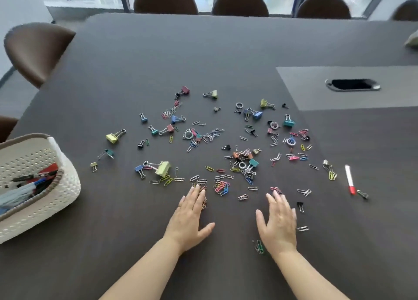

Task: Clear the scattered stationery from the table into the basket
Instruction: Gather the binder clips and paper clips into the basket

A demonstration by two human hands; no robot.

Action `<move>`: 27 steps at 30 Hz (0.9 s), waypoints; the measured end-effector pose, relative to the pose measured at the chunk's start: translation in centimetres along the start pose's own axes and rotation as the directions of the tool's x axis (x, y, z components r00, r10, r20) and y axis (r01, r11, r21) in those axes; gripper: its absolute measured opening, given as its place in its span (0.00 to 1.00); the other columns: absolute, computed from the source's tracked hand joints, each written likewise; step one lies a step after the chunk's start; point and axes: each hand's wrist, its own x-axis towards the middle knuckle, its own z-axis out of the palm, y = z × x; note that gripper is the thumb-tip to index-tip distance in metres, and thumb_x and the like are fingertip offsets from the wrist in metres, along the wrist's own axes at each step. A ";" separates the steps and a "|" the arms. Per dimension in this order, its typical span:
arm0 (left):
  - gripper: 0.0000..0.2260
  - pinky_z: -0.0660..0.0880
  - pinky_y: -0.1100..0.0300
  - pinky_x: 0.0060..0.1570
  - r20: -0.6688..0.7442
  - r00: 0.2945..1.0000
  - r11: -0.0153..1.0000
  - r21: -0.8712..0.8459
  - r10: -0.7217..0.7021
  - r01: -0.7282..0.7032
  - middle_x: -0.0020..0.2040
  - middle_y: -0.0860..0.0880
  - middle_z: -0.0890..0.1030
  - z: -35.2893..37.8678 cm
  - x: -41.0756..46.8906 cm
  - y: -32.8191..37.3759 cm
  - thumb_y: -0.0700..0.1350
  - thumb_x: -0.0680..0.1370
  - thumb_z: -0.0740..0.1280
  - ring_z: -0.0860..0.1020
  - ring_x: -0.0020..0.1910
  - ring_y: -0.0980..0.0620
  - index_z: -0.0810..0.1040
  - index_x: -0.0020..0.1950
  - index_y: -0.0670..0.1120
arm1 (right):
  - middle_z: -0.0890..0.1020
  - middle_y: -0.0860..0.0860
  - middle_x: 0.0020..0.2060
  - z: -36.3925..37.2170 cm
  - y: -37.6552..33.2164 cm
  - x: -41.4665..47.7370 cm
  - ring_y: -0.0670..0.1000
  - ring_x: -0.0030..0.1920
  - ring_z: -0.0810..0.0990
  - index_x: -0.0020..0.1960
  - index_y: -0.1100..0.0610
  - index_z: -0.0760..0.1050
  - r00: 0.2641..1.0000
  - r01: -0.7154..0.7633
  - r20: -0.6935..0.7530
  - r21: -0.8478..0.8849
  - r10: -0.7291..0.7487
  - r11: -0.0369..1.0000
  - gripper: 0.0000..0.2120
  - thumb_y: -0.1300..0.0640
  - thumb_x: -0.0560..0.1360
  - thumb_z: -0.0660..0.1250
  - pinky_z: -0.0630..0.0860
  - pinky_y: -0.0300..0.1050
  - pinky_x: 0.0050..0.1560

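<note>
Several coloured paper clips (pixel 221 187) and binder clips (pixel 162 168) lie scattered across the middle of the dark table (pixel 135 68). A white marker with a red cap (pixel 349 179) lies at the right of the scatter. The white perforated basket (pixel 52 200) stands at the left edge, holding pens and other items. My left hand (pixel 190 218) lies flat, palm down, with straight fingers over a few paper clips at the near edge of the scatter. My right hand (pixel 279 222) is also flat and spread, fingertips by a pink clip.
Brown chairs (pixel 34 48) stand along the left side and the far side of the table. A grey panel with a dark cable slot (pixel 352 84) lies at the right. A few clips (pixel 259 246) lie beside my right wrist.
</note>
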 end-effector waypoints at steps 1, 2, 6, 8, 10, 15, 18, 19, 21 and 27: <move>0.40 0.31 0.62 0.68 -0.005 1.000 0.999 0.036 0.019 -0.019 0.73 0.52 0.35 0.4 0.1 0.1 0.67 0.68 0.43 0.32 0.70 0.57 0.36 0.73 0.48 | 0.68 0.59 0.68 -0.2 1.1 -0.6 0.61 0.70 0.63 0.66 0.59 0.68 0.995 -0.093 -0.026 -0.042 0.092 0.995 0.27 0.45 0.73 0.57 0.59 0.66 0.65; 0.40 0.30 0.62 0.68 -0.019 1.000 0.998 0.061 0.023 -0.022 0.73 0.51 0.37 0.6 0.2 0.4 0.67 0.68 0.42 0.33 0.71 0.55 0.38 0.73 0.48 | 0.66 0.60 0.70 -0.4 2.0 -1.3 0.62 0.71 0.61 0.67 0.60 0.66 0.984 -0.175 -0.037 -0.077 0.172 0.982 0.27 0.46 0.73 0.60 0.59 0.68 0.64; 0.37 0.31 0.60 0.68 -0.028 0.998 0.995 0.082 0.059 -0.056 0.74 0.48 0.39 1.3 1.5 2.5 0.65 0.69 0.38 0.35 0.72 0.50 0.39 0.73 0.46 | 0.51 0.60 0.74 -0.1 3.2 -3.3 0.61 0.74 0.48 0.74 0.60 0.50 0.935 -0.346 0.050 -0.106 0.352 0.932 0.35 0.42 0.76 0.57 0.51 0.62 0.71; 0.37 0.31 0.59 0.67 -0.012 0.996 0.992 0.093 0.092 -0.090 0.72 0.49 0.33 1.6 2.0 3.5 0.65 0.68 0.34 0.32 0.71 0.50 0.34 0.71 0.47 | 0.47 0.61 0.75 0.3 2.6 -3.4 0.59 0.74 0.44 0.74 0.60 0.45 0.942 -0.326 0.053 -0.081 0.331 0.942 0.35 0.41 0.77 0.52 0.47 0.57 0.73; 0.35 0.32 0.59 0.67 -0.011 0.995 0.991 0.085 0.101 -0.099 0.71 0.50 0.33 1.9 2.4 4.2 0.64 0.68 0.33 0.32 0.71 0.52 0.33 0.70 0.47 | 0.43 0.59 0.75 0.4 1.7 -2.9 0.56 0.74 0.40 0.74 0.60 0.41 0.961 -0.256 0.095 -0.048 0.260 0.965 0.36 0.39 0.76 0.46 0.42 0.52 0.73; 0.32 0.36 0.57 0.69 -0.051 0.994 0.989 0.118 0.098 -0.091 0.74 0.46 0.55 1.6 2.5 3.4 0.59 0.73 0.46 0.45 0.73 0.51 0.52 0.74 0.44 | 0.36 0.52 0.74 0.2 -0.2 -2.1 0.48 0.72 0.32 0.73 0.56 0.34 0.987 -0.055 0.156 0.072 0.043 0.996 0.43 0.32 0.66 0.36 0.34 0.44 0.71; 0.30 0.41 0.50 0.67 -0.027 0.996 0.979 0.186 0.089 -0.083 0.70 0.44 0.67 0.9 2.2 2.2 0.59 0.73 0.53 0.55 0.71 0.48 0.59 0.72 0.45 | 0.40 0.52 0.74 0.8 0.6 -3.8 0.50 0.73 0.34 0.73 0.55 0.35 0.995 0.005 0.099 -0.091 0.004 0.996 0.45 0.28 0.67 0.43 0.34 0.49 0.72; 0.31 0.41 0.48 0.67 -0.019 0.996 0.977 0.194 0.092 -0.086 0.71 0.44 0.66 0.9 2.0 1.9 0.60 0.73 0.52 0.53 0.71 0.47 0.57 0.72 0.46 | 0.46 0.54 0.75 1.0 0.8 -4.3 0.52 0.74 0.39 0.74 0.55 0.41 0.995 0.015 0.104 -0.153 0.001 0.988 0.46 0.28 0.67 0.46 0.36 0.52 0.71; 0.33 0.40 0.46 0.68 -0.020 0.995 0.974 0.209 0.099 -0.093 0.75 0.46 0.54 0.7 2.2 1.6 0.63 0.72 0.46 0.44 0.73 0.48 0.48 0.73 0.49 | 0.55 0.55 0.74 1.2 1.0 -4.6 0.53 0.74 0.46 0.74 0.55 0.49 0.987 -0.015 0.152 -0.221 0.049 0.975 0.46 0.27 0.67 0.50 0.40 0.57 0.68; 0.34 0.38 0.44 0.69 0.030 0.997 0.969 0.235 0.068 -0.073 0.71 0.53 0.33 0.9 5.1 2.7 0.68 0.66 0.34 0.34 0.72 0.47 0.31 0.68 0.55 | 0.29 0.51 0.70 1.0 1.1 0.6 0.53 0.72 0.30 0.70 0.52 0.27 0.981 -0.053 0.171 -0.226 0.093 0.973 0.46 0.27 0.62 0.34 0.34 0.60 0.69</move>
